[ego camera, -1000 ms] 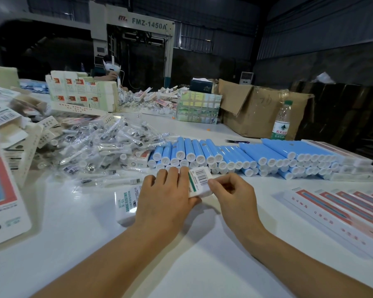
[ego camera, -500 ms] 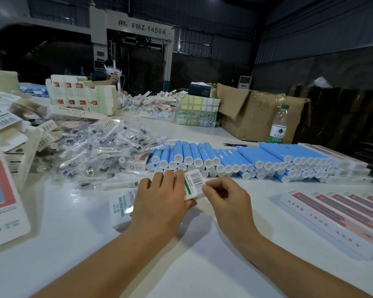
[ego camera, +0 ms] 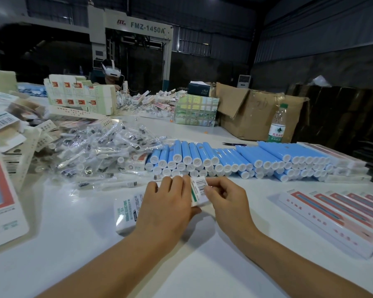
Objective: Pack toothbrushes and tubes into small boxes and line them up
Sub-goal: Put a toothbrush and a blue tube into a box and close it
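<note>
Box [ego camera: 129,214] | long axis left-right | left hand [ego camera: 166,207] curled over middle | right hand [ego camera: 226,201] pinching flap [ego camera: 199,188] at right end

Smooth, faintly glossy white counter [ego camera: 78,244]; printed card box [ego camera: 127,214]; crinkly clear-film toothbrushes [ego camera: 99,147]; matt blue plastic tubes [ego camera: 256,153] with white caps; rough brown cardboard carton [ego camera: 256,112].
</note>
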{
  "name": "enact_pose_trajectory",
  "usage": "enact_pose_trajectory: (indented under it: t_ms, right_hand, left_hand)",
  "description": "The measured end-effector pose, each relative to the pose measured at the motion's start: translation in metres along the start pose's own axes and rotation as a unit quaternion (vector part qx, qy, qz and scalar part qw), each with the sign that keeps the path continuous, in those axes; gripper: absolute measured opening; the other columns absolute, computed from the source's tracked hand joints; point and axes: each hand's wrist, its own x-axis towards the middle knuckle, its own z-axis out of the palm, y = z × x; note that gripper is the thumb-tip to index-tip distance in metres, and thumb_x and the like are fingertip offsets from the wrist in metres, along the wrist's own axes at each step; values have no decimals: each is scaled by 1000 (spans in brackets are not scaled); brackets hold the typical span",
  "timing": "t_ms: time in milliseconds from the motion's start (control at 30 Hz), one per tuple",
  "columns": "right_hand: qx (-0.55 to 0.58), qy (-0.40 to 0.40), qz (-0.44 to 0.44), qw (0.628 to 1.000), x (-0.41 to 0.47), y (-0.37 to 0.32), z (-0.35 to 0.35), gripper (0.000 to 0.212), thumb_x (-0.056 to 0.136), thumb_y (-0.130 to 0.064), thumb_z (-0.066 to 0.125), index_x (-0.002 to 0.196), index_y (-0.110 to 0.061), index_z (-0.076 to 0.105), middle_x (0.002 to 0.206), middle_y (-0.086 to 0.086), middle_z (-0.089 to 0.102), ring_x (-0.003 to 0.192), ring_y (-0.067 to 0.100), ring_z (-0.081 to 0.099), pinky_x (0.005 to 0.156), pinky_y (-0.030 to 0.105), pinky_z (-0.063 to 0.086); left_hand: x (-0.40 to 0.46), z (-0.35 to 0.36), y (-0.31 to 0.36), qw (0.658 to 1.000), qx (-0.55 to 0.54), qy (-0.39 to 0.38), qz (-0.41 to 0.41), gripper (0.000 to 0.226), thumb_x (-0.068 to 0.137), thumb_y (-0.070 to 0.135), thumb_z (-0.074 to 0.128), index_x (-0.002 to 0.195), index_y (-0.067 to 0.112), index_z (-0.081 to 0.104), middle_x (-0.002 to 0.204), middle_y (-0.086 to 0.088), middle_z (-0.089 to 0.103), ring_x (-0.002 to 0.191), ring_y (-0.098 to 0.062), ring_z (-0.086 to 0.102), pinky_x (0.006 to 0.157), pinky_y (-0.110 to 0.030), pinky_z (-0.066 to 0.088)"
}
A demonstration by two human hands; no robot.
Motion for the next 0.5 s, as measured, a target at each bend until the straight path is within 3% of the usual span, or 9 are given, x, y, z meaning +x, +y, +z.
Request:
enact_pose_trajectory:
  t_ms: [67, 100, 167, 233, 267, 300, 400, 433, 500]
  right_hand:
    - [25, -9, 7, 1000, -1, -1, 0, 20, 92, -7, 55, 89, -22, 69, 80, 1, 70, 61, 0, 54, 54, 17, 42]
    - [48, -18, 8, 999, 0, -2, 0, 23, 94, -9, 53, 92, -25, 69, 83, -2, 69, 62, -2, 55, 55, 13, 42]
    - [88, -20, -9, 996, 0, -4, 0, 27, 97, -12, 48, 102, -33, 65, 88, -4, 63, 67, -3, 53, 62, 14, 42]
    - [93, -10, -35, 995, -1, -6, 0, 26, 98, -20, 50, 110, -41, 57, 91, -5, 55, 70, -1, 50, 67, 18, 42]
    - [77, -17, -46, 996, -1, -7, 1, 24, 96, -26, 52, 112, -44, 53, 94, -6, 53, 72, -1, 49, 68, 19, 43]
    - [52, -39, -54, 996, -3, -8, 2, 26, 90, -34, 52, 114, -46, 51, 97, -7, 52, 75, -2, 49, 69, 18, 44]
    - [-14, -161, -34, 986, -8, -9, 9, 46, 78, -47, 51, 121, -55, 40, 105, -16, 46, 87, -4, 49, 72, 12, 46]
    - [-3, -199, -13, 980, -10, -9, 12, 51, 76, -49, 54, 123, -57, 38, 104, -22, 45, 89, -5, 51, 68, 13, 49]
    - [6, -233, -5, 972, -12, -9, 18, 57, 74, -46, 60, 125, -59, 39, 100, -28, 45, 88, -11, 52, 58, 14, 51]
  left_hand:
    - [1, -6, 2, 998, 6, -61, -31, 75, 77, 63, 60, 125, 6, 55, 100, -6, 60, 87, -22, 58, 70, -36, 44]
    - [4, -6, 0, 995, -3, -79, -54, 76, 86, 65, 43, 138, 10, 39, 117, -4, 52, 103, -21, 52, 81, -35, 40]
    - [12, -8, -10, 993, -29, -71, -91, 76, 87, 66, 11, 145, 17, 18, 133, 0, 40, 119, -20, 42, 91, -33, 35]
    - [21, -18, -21, 966, -186, -29, -177, 83, 79, 69, 3, 139, 20, 31, 125, -1, 46, 112, -22, 49, 83, -36, 41]
    - [24, -24, -26, 921, -318, 8, -224, 76, 79, 70, 10, 129, 24, 44, 115, 1, 53, 103, -22, 54, 75, -36, 43]
    - [27, -29, -29, 844, -460, 46, -270, 60, 82, 68, 20, 114, 30, 53, 103, 4, 58, 94, -18, 58, 68, -33, 42]
    - [30, -26, -32, 532, -734, 59, -418, 29, 95, 52, 36, 87, 32, 56, 84, 10, 66, 80, -8, 63, 67, -30, 47]
    - [30, -24, -31, 458, -773, 42, -438, 30, 96, 49, 38, 87, 28, 57, 81, 4, 69, 77, -13, 66, 67, -34, 49]
    - [28, -18, -28, 388, -803, 25, -453, 35, 96, 48, 40, 91, 20, 60, 75, -4, 73, 70, -21, 71, 65, -38, 52]
